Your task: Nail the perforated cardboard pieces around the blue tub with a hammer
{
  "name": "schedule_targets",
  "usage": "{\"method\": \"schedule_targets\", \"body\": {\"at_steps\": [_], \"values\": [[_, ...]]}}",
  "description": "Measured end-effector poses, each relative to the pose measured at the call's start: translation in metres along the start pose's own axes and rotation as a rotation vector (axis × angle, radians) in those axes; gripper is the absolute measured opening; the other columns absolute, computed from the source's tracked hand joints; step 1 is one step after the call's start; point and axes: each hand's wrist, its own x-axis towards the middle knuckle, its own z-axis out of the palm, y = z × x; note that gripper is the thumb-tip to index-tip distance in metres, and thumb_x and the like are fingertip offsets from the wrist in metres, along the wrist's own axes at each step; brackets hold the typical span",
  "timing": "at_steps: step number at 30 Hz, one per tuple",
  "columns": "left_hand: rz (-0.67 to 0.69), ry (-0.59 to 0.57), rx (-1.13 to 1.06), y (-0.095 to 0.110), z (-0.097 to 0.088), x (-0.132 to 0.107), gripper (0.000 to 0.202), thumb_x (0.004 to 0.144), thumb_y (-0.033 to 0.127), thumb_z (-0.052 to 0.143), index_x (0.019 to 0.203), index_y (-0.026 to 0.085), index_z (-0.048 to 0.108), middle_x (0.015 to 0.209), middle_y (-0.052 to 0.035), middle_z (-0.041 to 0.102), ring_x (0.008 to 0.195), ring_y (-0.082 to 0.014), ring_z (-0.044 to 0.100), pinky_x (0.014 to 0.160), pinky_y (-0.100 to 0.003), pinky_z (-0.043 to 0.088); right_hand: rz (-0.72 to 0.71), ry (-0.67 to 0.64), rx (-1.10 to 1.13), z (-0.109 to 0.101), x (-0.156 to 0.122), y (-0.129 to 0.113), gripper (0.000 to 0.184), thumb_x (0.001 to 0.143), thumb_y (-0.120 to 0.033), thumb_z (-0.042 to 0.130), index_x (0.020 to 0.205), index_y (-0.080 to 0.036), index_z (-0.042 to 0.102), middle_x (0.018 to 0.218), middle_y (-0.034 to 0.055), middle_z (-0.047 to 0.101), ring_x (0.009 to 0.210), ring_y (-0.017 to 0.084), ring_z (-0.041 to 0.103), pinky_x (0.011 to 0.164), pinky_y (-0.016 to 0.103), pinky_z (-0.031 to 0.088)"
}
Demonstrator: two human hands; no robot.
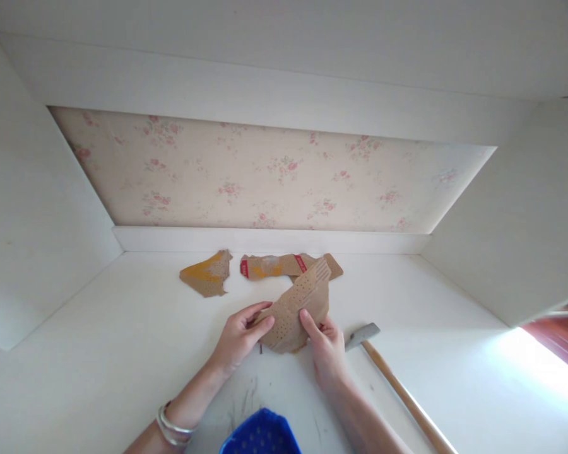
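Cardboard piece (297, 308): brown, torn edge, dotted w/ small holes; lifted a bit off white desk top (123, 353), pinched at its near end from both sides.
Left hand (239, 337): fingers (260, 309) curled onto piece's left lower edge, thumb on top face, gripping it. Silver bangles (173, 429) on wrist.
Right hand (329, 350): thumb pressed on piece's face, other fingers (330, 328) tucked behind right edge, gripping same piece.
Blue item (261, 434): nearest camera, below both wrists, dotted pattern; can't tell what it is.
Scuffs (246, 397): grey marks on desk btw the two forearms.
Small dark bit (261, 348): on desk just under left fingertips; too small to ID.
Hammer (362, 336): grey metal head just right of right-hand fingers, wooden handle (407, 397) running toward bottom right edge.
Scrap 1 (207, 275): brown/yellow cardboard, beyond left fingers, off to left, flat on desk.
Scrap 2 (288, 265): long strip w/ red marks, just beyond held piece, partly hidden by its far tip.
Back ledge (265, 239): white, behind scraps.
Wallpaper (265, 176): floral, pink on cream, furthest back.
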Motion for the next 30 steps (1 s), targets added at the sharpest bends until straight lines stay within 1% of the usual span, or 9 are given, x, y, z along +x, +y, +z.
{"method": "schedule_targets", "body": {"at_steps": [3,6,8,11,13,15,18,25,30], "values": [[-0.007,-0.022,0.092,-0.004,-0.001,0.001,0.049,0.077,0.045,0.076,0.116,0.016,0.068,0.098,-0.0070,0.076,0.078,-0.0197,0.068,0.063,-0.025,0.051,0.017,0.023,0.088,0.000,0.001,-0.003,0.028,0.084,-0.042,0.073,0.101,-0.020,0.073,0.105,0.0071,0.078,0.093,0.026,0.071,0.079,0.036,0.057],[0.000,-0.072,0.147,-0.010,-0.003,0.002,0.039,0.080,0.048,0.072,0.095,0.012,0.071,0.077,-0.0047,0.072,0.061,-0.0149,0.060,0.054,-0.023,0.045,0.038,0.037,0.162,0.001,0.000,-0.005,0.029,0.081,-0.039,0.077,0.102,-0.019,0.073,0.104,0.0072,0.078,0.095,0.027,0.071,0.081,0.036,0.056],[0.002,-0.078,0.114,-0.012,-0.004,0.002,0.036,0.081,0.048,0.072,0.086,0.013,0.069,0.068,-0.0019,0.067,0.056,-0.0129,0.055,0.051,-0.022,0.042,0.050,0.046,0.210,0.001,-0.001,-0.007,0.030,0.080,-0.038,0.078,0.103,-0.019,0.073,0.104,0.0071,0.078,0.097,0.027,0.071,0.083,0.036,0.056],[-0.006,-0.099,0.003,-0.009,-0.009,0.002,0.030,0.078,0.043,0.075,0.080,0.013,0.068,0.064,0.0008,0.063,0.054,-0.0113,0.052,0.049,-0.021,0.038,0.060,0.065,0.281,-0.001,-0.002,-0.013,0.030,0.083,-0.040,0.074,0.106,-0.021,0.073,0.110,0.0059,0.077,0.100,0.026,0.070,0.083,0.035,0.055],[-0.038,-0.128,-0.071,-0.004,-0.012,0.001,0.026,0.078,0.037,0.077,0.082,0.013,0.071,0.066,-0.0003,0.066,0.057,-0.0125,0.056,0.054,-0.022,0.041,0.068,0.085,0.328,-0.003,0.000,-0.016,0.032,0.086,-0.045,0.069,0.108,-0.022,0.072,0.113,0.0050,0.076,0.102,0.027,0.069,0.084,0.036,0.055],[-0.072,-0.156,-0.147,-0.001,-0.015,0.001,0.024,0.078,0.033,0.076,0.090,0.013,0.074,0.076,-0.0042,0.073,0.068,-0.0166,0.063,0.067,-0.026,0.048,0.079,0.117,0.363,-0.005,0.002,-0.017,0.033,0.087,-0.048,0.067,0.107,-0.022,0.072,0.109,0.0042,0.077,0.100,0.026,0.070,0.084,0.035,0.055],[-0.098,-0.145,-0.244,-0.001,-0.018,0.002,0.029,0.078,0.029,0.076,0.102,0.013,0.075,0.092,-0.0092,0.077,0.083,-0.0228,0.069,0.083,-0.034,0.050,0.094,0.167,0.391,-0.007,0.006,-0.016,0.027,0.084,-0.044,0.072,0.099,-0.021,0.074,0.099,0.0024,0.079,0.092,0.022,0.071,0.080,0.031,0.056],[-0.103,-0.008,-0.339,-0.005,-0.019,0.005,0.029,0.078,0.033,0.078,0.099,0.013,0.078,0.093,-0.0105,0.078,0.082,-0.0222,0.071,0.076,-0.029,0.051,0.078,0.189,0.396,-0.006,0.010,-0.010,0.025,0.073,-0.038,0.083,0.087,-0.019,0.077,0.091,0.0022,0.080,0.083,0.019,0.070,0.075,0.027,0.055],[-0.095,0.037,-0.384,-0.002,-0.017,0.006,0.032,0.079,0.036,0.078,0.101,0.014,0.076,0.096,-0.0099,0.078,0.086,-0.0223,0.071,0.077,-0.029,0.051,0.068,0.181,0.383,-0.005,0.007,-0.010,0.025,0.075,-0.039,0.081,0.090,-0.019,0.077,0.093,0.0020,0.079,0.086,0.017,0.068,0.076,0.024,0.053]]}}
